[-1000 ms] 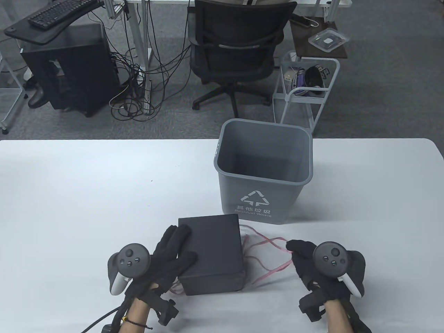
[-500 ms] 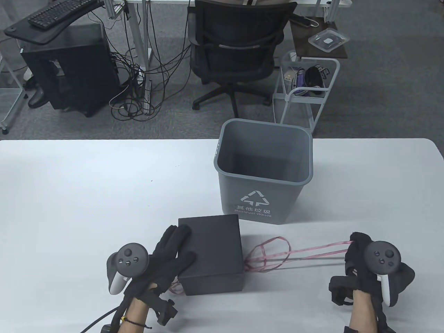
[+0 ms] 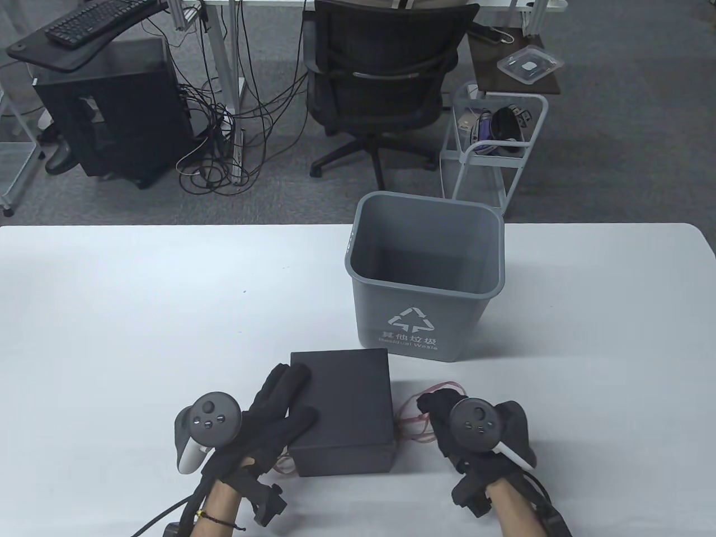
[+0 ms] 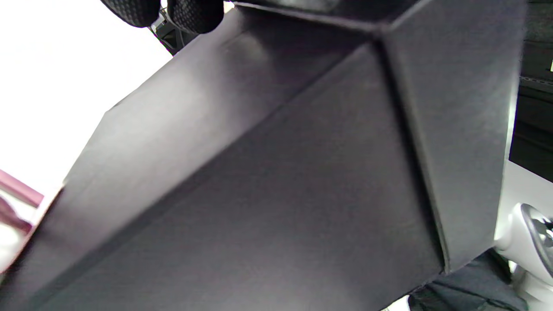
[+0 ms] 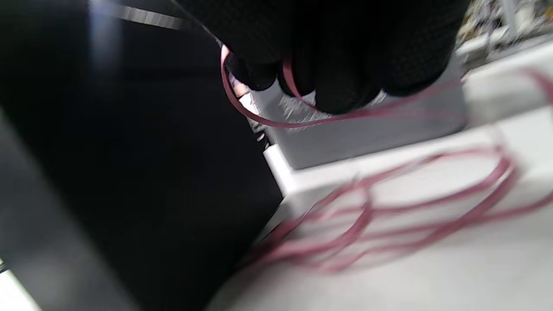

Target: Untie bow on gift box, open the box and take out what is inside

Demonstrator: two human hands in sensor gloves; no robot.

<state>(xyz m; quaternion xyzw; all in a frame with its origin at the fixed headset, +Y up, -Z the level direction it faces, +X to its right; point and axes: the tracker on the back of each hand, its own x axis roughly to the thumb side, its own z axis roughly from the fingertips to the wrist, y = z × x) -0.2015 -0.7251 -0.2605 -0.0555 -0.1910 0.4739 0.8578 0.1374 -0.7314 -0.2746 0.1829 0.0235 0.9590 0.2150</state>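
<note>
The black gift box point(image 3: 341, 411) stands shut on the white table point(image 3: 140, 313), near the front edge. My left hand point(image 3: 291, 394) rests on the box's left top edge with straight fingers and the thumb laid on the lid. In the left wrist view the box point(image 4: 276, 172) fills the frame under my fingertips point(image 4: 194, 11). My right hand point(image 3: 433, 407) is just right of the box, fingers curled round the pink ribbon point(image 3: 447, 386). The right wrist view shows ribbon point(image 5: 389, 224) looped over those fingers point(image 5: 345, 52) and lying slack on the table beside the box point(image 5: 108, 172).
A grey waste bin point(image 3: 369, 313) stands open right behind the box, seen also in the right wrist view as the bin point(image 5: 376, 129). A bit of ribbon point(image 3: 282, 465) pokes out at the box's front left corner. Beyond the table's far edge are a chair point(image 3: 386, 84) and a wire cart point(image 3: 492, 151).
My right hand pulled the ribbon far out to the right, then came back left next to the box, so the ribbon now lies slack. The box slid slightly right; the left hand stayed.
</note>
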